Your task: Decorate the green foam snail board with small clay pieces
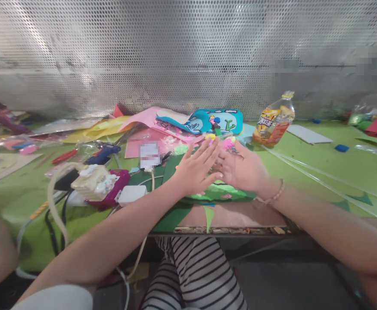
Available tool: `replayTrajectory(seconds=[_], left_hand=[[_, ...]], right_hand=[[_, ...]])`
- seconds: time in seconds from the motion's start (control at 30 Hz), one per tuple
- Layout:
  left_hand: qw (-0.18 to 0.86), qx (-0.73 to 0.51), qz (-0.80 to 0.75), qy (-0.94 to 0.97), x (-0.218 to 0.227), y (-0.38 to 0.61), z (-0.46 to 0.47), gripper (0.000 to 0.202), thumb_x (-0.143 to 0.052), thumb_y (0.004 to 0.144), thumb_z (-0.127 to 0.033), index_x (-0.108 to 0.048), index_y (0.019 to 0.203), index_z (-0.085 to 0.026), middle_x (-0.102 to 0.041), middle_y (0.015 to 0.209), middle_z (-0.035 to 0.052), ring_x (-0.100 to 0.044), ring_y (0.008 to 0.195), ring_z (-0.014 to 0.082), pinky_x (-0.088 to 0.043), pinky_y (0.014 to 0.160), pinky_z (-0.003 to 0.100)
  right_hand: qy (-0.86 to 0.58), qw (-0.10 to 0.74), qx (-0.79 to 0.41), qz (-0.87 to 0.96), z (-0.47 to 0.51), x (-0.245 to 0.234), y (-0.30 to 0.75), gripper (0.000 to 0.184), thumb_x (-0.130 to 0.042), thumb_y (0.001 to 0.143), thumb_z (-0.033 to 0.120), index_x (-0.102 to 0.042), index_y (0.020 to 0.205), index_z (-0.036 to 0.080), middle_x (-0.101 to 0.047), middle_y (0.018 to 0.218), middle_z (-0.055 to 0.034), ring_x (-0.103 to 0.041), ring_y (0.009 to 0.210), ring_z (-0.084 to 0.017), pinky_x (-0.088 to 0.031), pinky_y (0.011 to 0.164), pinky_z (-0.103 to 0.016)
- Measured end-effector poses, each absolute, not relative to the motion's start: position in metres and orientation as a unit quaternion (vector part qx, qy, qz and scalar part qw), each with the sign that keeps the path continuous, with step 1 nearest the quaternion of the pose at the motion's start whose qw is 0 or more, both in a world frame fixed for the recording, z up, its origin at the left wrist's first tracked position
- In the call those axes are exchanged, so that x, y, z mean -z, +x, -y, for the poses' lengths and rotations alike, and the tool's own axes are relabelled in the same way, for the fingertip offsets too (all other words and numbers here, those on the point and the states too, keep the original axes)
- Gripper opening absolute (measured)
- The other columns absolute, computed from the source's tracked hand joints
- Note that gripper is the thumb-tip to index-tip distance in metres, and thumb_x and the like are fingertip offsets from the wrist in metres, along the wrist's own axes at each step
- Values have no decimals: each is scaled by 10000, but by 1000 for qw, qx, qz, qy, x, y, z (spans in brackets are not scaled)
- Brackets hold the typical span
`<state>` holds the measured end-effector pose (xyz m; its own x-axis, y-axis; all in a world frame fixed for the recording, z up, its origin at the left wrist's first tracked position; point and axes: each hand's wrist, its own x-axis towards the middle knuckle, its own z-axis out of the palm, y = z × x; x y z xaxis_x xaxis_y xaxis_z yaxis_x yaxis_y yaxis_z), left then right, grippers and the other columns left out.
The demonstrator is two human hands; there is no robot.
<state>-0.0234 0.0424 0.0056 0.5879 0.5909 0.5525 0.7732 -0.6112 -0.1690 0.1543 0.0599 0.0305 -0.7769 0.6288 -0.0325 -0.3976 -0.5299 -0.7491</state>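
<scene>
Left hand [196, 170] is out flat, fingers stretched and spread, nothing gripped, its fingertips laid against the right hand [240, 168]. The right hand is loosely curled with its back to the camera; whether it grips anything cannot be told. A small pink piece [229, 143] shows right at the fingertips, too blurred to identify. A beaded bracelet [272, 198] sits on the right wrist. Both hands hover over a green cut-out sheet [222, 192], which lies on brown cardboard [240, 215] at the table's near edge. Further out: a blue glue gun [103, 153] to the left, pink paper [149, 125] behind, and a tilted plastic bottle [274, 120] on the green table cover [320, 172].
</scene>
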Motion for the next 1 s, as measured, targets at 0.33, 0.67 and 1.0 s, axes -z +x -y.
replayTrajectory(seconds=[0.33,0.67,1.0], left_hand=[[208,225,371,-877,-6,-24,-42,720,-144,906,-570,-165,1451,-99,-225,1512,98,-128,1411,255,-2,1130,480],[216,223,351,-883,-6,-24,-42,709,-149,908,-561,-162,1452,-107,-211,1517,95,-104,1417,237,23,1137,460],[145,237,393,-876,-7,-22,-40,751,-108,902,-575,-112,1451,-62,-176,1518,150,-85,1419,244,-44,1142,458]], right_hand=[[-177,308,-848,394,-57,-33,153,631,-16,925,529,-548,1097,235,-637,1116,-39,-584,1015,-192,-476,809,-365],[-174,306,-840,412,-57,-34,152,645,4,922,526,-538,1129,244,-636,1095,-37,-582,1004,-187,-469,833,-379],[-165,293,-847,411,-57,-34,152,647,-47,910,575,-475,1231,212,-579,1213,-68,-565,1019,-177,-480,718,-297]])
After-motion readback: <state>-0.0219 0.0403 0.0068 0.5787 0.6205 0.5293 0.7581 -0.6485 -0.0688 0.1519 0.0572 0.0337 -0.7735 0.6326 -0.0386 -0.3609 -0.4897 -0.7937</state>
